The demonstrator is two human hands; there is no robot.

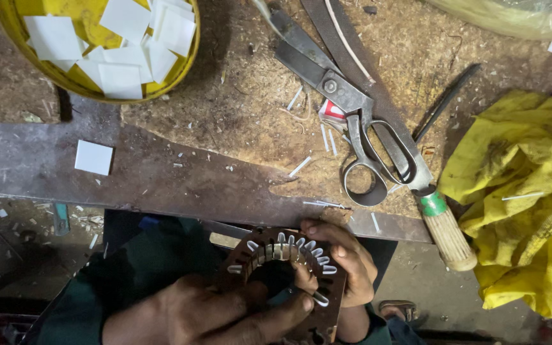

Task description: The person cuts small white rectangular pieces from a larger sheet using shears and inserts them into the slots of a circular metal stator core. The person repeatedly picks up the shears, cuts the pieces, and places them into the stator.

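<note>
A brown ring-shaped slotted metal core (331, 298) with white paper slips standing in its slots is held low in front of me, below the bench edge. My left hand (225, 313) grips its near left side, thumb reaching across to a white slip at the inner rim. My right hand (346, 255) wraps the far right side, fingers curled over the rim beside the filled slots.
A yellow bowl (46, 73) of white paper squares sits top left, one loose white square (93, 157) on the dark metal strip (161, 179). Large scissors (352, 121), a wooden-handled file (445, 233) and a crumpled yellow cloth (525, 191) lie on the dusty bench.
</note>
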